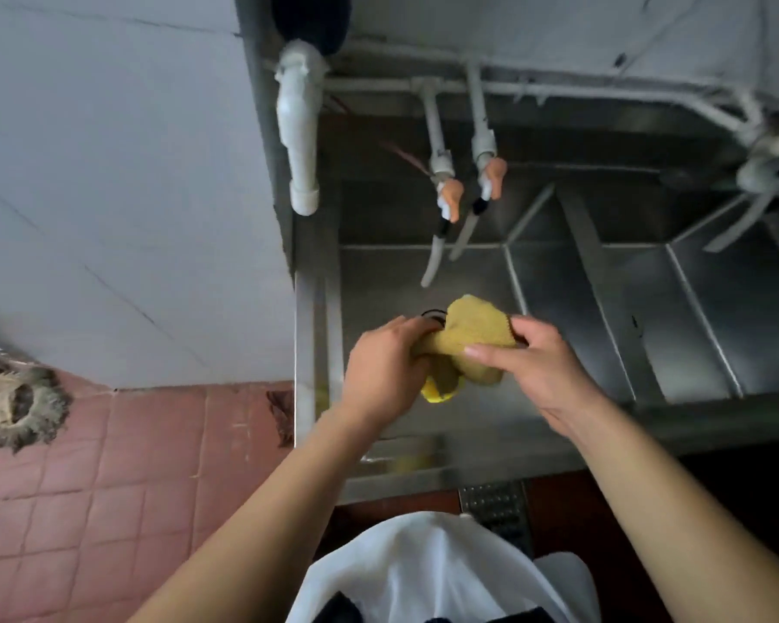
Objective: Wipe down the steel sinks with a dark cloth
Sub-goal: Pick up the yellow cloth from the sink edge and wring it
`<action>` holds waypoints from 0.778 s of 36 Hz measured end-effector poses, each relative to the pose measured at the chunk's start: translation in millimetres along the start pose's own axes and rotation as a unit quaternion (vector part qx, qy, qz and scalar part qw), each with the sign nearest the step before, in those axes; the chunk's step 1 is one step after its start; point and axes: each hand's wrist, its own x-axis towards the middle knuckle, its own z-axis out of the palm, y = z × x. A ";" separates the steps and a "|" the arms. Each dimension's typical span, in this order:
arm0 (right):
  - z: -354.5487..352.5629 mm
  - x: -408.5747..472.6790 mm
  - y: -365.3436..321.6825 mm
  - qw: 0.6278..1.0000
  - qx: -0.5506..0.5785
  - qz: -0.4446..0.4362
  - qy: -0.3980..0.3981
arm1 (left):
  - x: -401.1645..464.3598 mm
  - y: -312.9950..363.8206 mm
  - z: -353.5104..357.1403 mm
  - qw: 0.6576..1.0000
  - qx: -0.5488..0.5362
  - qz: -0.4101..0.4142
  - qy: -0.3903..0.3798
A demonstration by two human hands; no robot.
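Both of my hands hold a mustard-yellow cloth (pixel 471 335) above the left steel sink (pixel 378 272). My left hand (pixel 385 370) grips the twisted lower end of the cloth, where a brighter yellow bit sticks out below. My right hand (pixel 538 366) closes on the bunched upper part. The cloth hides most of the black drain ring (pixel 432 313) in the basin floor. A second steel sink (pixel 711 317) lies to the right, past a steel divider (pixel 603 290).
Two taps with orange handles (pixel 450 195) hang over the left basin; another tap (pixel 765 173) is at the far right. A white drain pipe (pixel 297 128) runs down the wall. A mop head (pixel 14 402) lies on the red floor tiles at left.
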 end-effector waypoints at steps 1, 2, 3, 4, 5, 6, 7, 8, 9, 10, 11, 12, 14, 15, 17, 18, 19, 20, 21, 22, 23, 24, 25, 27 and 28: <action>-15.6 -6.6 9.0 1.000 0.011 0.004 0.007 | 1.5 11.8 7.3 1.000 0.004 0.009 -0.022; -30.7 -13.4 17.7 1.000 0.020 0.008 0.012 | 2.7 24.6 15.6 0.999 0.010 0.018 -0.043; -45.4 -20.2 25.7 1.000 0.024 0.009 0.012 | 3.9 37.5 24.7 0.998 0.017 0.026 -0.062; -60.7 -26.9 33.2 1.000 0.028 0.008 0.012 | 5.6 50.5 34.3 0.996 0.023 0.035 -0.080; -77.0 -33.0 41.3 0.999 0.032 0.006 0.013 | 7.9 63.8 44.1 0.994 0.027 0.043 -0.095; -94.1 -38.8 49.5 0.999 0.037 0.005 0.016 | 10.6 77.8 54.0 0.993 0.030 0.051 -0.107; -111.8 -44.3 58.3 0.999 0.045 0.004 0.018 | 12.9 92.8 64.0 0.991 0.031 0.059 -0.119; -129.9 -49.7 67.7 0.998 0.056 0.006 0.020 | 14.9 108.7 74.6 0.989 0.034 0.069 -0.129; -147.6 -55.4 78.5 0.998 0.064 0.008 0.025 | 16.9 125.1 86.2 0.986 0.039 0.080 -0.138; -165.2 -61.6 89.4 0.997 0.071 0.012 0.038 | 18.9 142.1 98.8 0.984 0.043 0.092 -0.144; -182.4 -68.5 100.0 0.995 0.069 0.016 0.068 | 21.0 159.1 112.4 0.982 0.047 0.103 -0.151; -199.9 -75.4 110.2 0.992 0.054 0.010 0.118 | 23.4 176.2 127.3 0.980 0.049 0.111 -0.160; -238.1 -88.0 129.1 0.975 -0.011 -0.059 0.213 | 29.6 209.4 158.9 0.973 0.054 0.129 -0.183; -258.8 -93.6 138.2 0.965 -0.057 -0.104 0.234 | 32.8 225.9 175.8 0.969 0.057 0.140 -0.197; -299.9 -104.1 156.3 0.941 -0.180 -0.164 0.234 | 37.7 258.8 208.1 0.959 0.060 0.168 -0.219; -319.1 -109.3 164.3 0.928 -0.236 -0.168 0.233 | 39.8 275.2 223.6 0.954 0.059 0.186 -0.228; -336.3 -115.0 170.2 0.920 -0.274 -0.154 0.235 | 41.6 291.4 238.4 0.948 0.056 0.204 -0.238; -351.5 -121.3 176.0 0.917 -0.294 -0.132 0.234 | 43.3 307.2 252.0 0.942 0.055 0.219 -0.250; -365.5 -127.8 182.4 0.919 -0.299 -0.109 0.235 | 45.1 322.3 265.1 0.934 0.057 0.233 -0.264; -379.1 -133.7 188.8 0.920 -0.297 -0.087 0.239 | 47.2 336.7 277.9 0.927 0.057 0.245 -0.279; -392.8 -139.6 194.9 0.922 -0.290 -0.065 0.246 | 49.7 350.0 289.9 0.919 0.054 0.256 -0.296; -407.5 -145.3 201.4 0.925 -0.277 -0.046 0.255 | 53.3 363.6 303.0 0.911 0.046 0.265 -0.313; -421.0 -150.0 207.6 0.929 -0.259 -0.032 0.262 | 57.6 376.0 315.6 0.904 0.036 0.272 -0.329; -446.3 -157.6 216.9 0.936 -0.212 -0.009 0.279 | 67.5 401.1 342.1 0.884 0.010 0.289 -0.367; -458.3 -160.7 220.8 0.938 -0.184 0.004 0.293 | 73.2 413.5 355.8 0.873 -0.002 0.295 -0.387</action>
